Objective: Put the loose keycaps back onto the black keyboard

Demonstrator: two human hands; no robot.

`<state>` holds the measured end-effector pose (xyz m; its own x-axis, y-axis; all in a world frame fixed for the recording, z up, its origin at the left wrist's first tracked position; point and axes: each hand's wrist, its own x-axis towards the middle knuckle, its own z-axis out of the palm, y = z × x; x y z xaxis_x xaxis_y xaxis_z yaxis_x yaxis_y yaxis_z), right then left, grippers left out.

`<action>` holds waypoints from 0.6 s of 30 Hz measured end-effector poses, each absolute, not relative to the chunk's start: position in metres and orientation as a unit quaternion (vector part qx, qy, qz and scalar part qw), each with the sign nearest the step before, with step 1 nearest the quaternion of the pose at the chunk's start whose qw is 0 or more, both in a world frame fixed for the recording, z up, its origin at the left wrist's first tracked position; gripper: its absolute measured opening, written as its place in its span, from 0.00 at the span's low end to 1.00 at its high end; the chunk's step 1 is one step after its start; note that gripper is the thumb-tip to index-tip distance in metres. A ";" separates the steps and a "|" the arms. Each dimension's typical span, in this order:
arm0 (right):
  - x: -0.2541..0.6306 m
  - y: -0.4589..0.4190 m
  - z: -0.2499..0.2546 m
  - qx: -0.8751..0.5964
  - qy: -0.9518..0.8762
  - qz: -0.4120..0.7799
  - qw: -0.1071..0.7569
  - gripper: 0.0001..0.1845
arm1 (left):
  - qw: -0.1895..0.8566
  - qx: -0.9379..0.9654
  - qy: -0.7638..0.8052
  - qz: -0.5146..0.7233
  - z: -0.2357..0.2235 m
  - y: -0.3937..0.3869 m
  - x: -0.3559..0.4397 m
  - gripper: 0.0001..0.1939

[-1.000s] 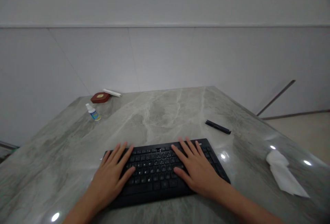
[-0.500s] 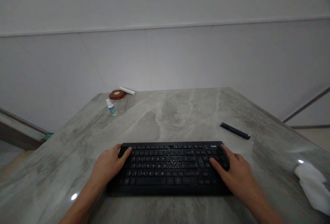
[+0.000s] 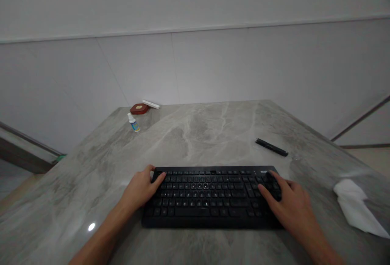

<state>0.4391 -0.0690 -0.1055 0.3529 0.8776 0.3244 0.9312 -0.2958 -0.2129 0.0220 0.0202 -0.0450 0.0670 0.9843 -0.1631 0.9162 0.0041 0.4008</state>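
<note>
A black keyboard (image 3: 195, 194) lies in front of me, its keys facing up. My left hand (image 3: 141, 187) grips its left end, with the thumb on top near the upper corner and the other fingers round the edge. At the right end my right hand (image 3: 291, 200) holds on too, thumb over the number keys and index finger along the top corner. Its remaining fingers are partly hidden beside the edge. Whether the keyboard rests on the table or is slightly raised, I cannot tell.
On the grey marbled table (image 3: 198, 135), a black stick-like object (image 3: 271, 147) lies beyond the keyboard. A crumpled white tissue (image 3: 355, 204) is at the right. Far left are a small spray bottle (image 3: 133, 122), a reddish-brown case (image 3: 139, 108) and a white strip (image 3: 150, 104).
The keyboard and both hands have shifted to the right in view. The objects on the table appear a little higher, and the tissue and black stick-like object further left, as the view moved.
</note>
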 end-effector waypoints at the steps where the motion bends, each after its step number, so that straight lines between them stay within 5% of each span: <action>1: 0.439 -0.070 -0.105 -0.801 -0.566 -0.072 0.181 0.37 | 0.204 0.701 0.679 0.083 -0.045 0.019 0.023 0.27; 18: 0.432 -0.102 -0.094 -0.765 -0.614 -0.104 0.162 0.33 | 0.140 0.714 0.662 0.179 -0.058 -0.014 0.014 0.27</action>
<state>0.4322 -0.1024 -0.0944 0.2236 0.9061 0.3591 0.9739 -0.1926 -0.1204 0.0138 -0.0137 -0.0578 0.0591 0.9958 0.0703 0.8958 -0.0839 0.4365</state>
